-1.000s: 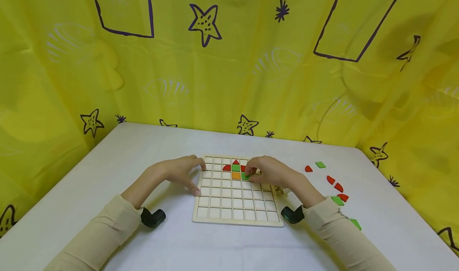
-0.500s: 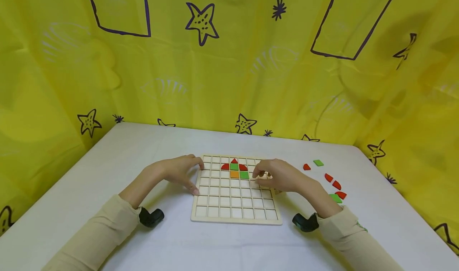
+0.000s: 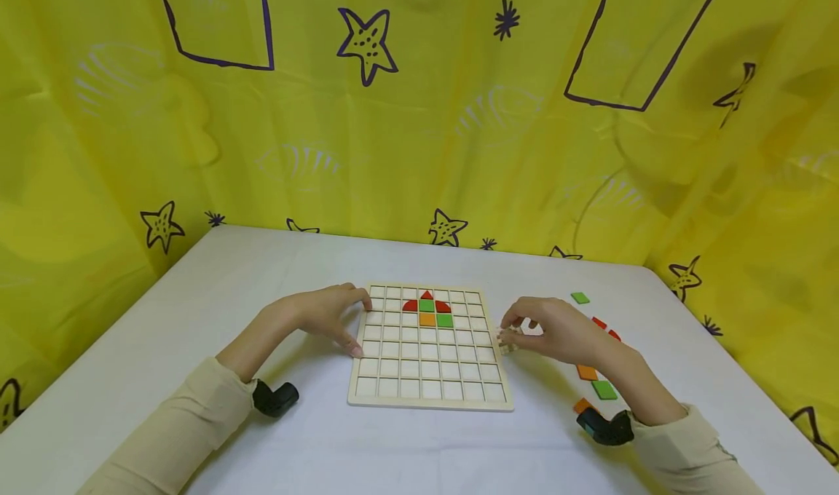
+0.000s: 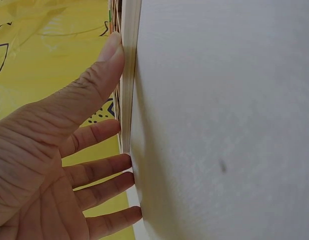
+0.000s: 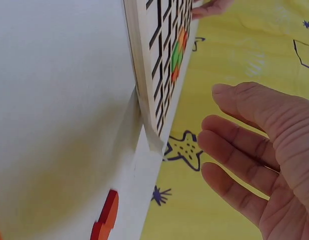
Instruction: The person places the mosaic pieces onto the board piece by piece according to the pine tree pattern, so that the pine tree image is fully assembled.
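A wooden grid board (image 3: 429,405) lies on the white table. Near its far edge sit a red triangle (image 3: 427,295), a green square (image 3: 426,305) between two red rounded pieces (image 3: 443,306), then an orange square (image 3: 427,319) beside another green square (image 3: 444,321). My left hand (image 3: 326,314) rests at the board's left edge; in the left wrist view its thumb (image 4: 112,47) touches the rim. My right hand (image 3: 557,327) is just right of the board, fingers loosely bent, with nothing between them in the right wrist view. Partly behind its fingertips shows a small beige object (image 3: 507,342).
Loose tiles lie right of the board, partly hidden by the right forearm: a green diamond (image 3: 580,298), red pieces (image 3: 598,322), an orange tile (image 3: 586,372) and a green tile (image 3: 604,390). A yellow patterned curtain (image 3: 393,153) surrounds the table's back and sides.
My right hand has let go of the green square in the grid and moved right, off the board. The left hand has stayed at the left edge.
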Tool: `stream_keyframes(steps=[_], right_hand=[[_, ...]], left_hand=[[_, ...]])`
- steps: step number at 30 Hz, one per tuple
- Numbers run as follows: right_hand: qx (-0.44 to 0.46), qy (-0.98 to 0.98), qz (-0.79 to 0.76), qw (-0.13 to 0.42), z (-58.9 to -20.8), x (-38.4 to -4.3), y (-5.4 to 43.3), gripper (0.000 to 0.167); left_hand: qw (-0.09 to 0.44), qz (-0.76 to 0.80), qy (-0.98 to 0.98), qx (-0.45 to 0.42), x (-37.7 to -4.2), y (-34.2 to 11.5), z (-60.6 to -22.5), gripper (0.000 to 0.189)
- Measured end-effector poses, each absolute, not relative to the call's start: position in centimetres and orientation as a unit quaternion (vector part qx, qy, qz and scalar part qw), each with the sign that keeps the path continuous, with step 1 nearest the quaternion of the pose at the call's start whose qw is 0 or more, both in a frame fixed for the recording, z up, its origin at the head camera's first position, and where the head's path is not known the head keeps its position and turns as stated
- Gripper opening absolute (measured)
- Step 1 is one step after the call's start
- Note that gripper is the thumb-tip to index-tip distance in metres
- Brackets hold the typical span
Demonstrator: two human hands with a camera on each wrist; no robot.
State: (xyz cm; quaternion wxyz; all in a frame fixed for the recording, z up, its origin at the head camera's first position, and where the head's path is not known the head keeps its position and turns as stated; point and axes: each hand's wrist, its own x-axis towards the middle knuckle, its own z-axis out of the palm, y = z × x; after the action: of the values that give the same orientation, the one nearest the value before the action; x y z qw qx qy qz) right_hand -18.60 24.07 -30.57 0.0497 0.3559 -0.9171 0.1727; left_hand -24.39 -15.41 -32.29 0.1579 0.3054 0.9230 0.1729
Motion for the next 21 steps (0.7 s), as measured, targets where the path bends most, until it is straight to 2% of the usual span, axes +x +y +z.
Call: stream_keyframes(steps=[15, 21], right_hand=[[0.333, -0.925, 0.159, 0.087, -31.2, -17.4, 28.3, 0.018], [0.314, -0.932, 0.164, 0.076, -31.2, -16.8, 29.7, 0.018]], left_hand=[[0.155, 0.170, 0.924, 0.307, -24.3, -15.4, -32.3, 0.071], [0.155, 0.165, 0.924, 0.308, -24.4, -15.3, -32.3, 0.072]])
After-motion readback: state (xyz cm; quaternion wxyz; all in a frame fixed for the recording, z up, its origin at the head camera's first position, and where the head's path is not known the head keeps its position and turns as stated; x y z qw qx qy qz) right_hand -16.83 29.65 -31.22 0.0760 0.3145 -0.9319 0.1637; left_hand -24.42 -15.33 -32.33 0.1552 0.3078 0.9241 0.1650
